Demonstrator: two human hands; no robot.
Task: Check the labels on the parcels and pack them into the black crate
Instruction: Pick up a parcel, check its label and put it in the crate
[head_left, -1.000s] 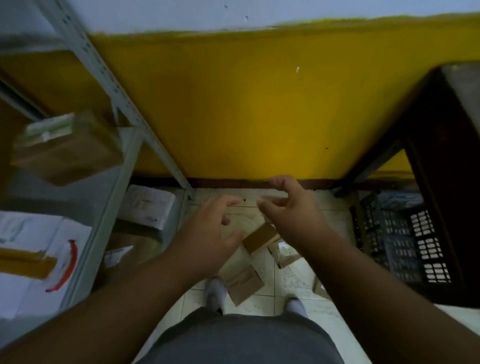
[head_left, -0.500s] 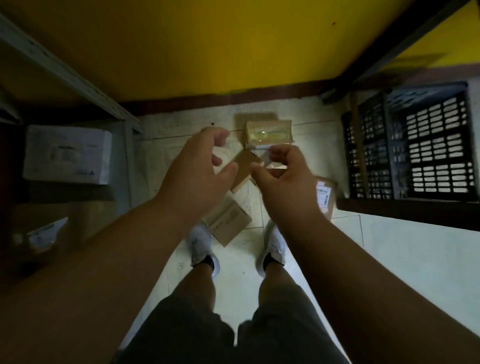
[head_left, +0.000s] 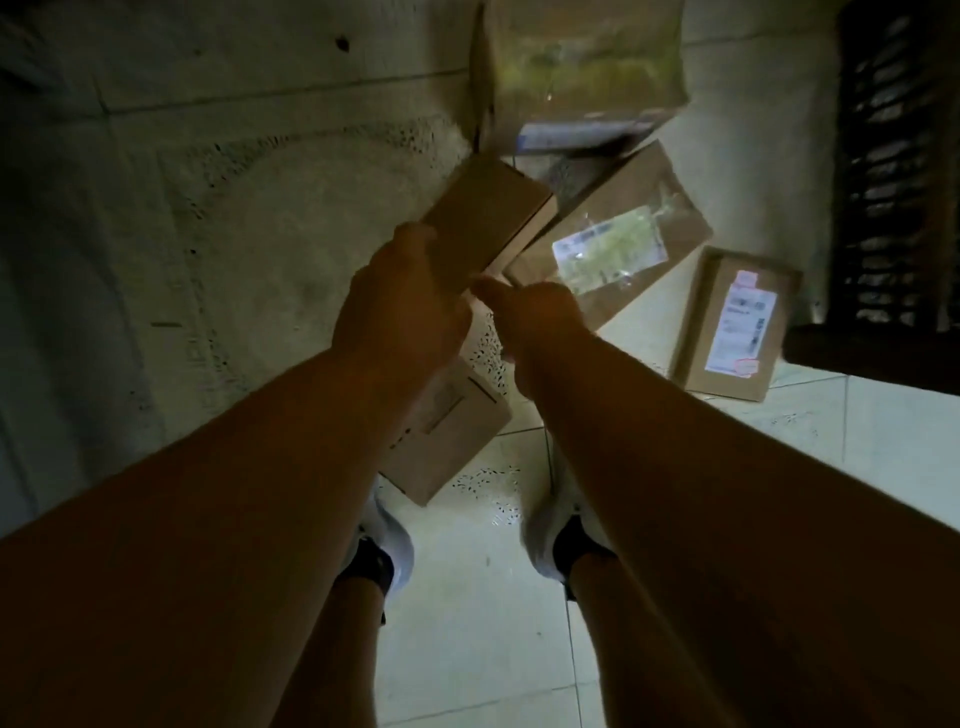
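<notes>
Several brown cardboard parcels lie on the tiled floor in front of my feet. My left hand (head_left: 400, 306) grips the near end of a plain brown parcel (head_left: 488, 213), which sits tilted. My right hand (head_left: 535, 317) is beside it, with the thumb touching the parcel's near right corner; its fingers are hidden. Just right of the plain parcel lies a taped parcel with a label (head_left: 608, 249). Further right is a parcel with a white label (head_left: 737, 322). Another parcel (head_left: 447, 441) lies under my left forearm. The black crate (head_left: 893, 171) stands at the right edge.
A larger taped box (head_left: 587, 57) sits at the top, beyond the parcels. My two white shoes (head_left: 387, 540) stand just behind the nearest parcel. Pale floor tiles (head_left: 467, 623) stretch between and behind my legs. The scene is dim.
The view has dropped close to the floor. Both hands have gone down from above the parcels to the plain brown parcel, and my left hand now holds it.
</notes>
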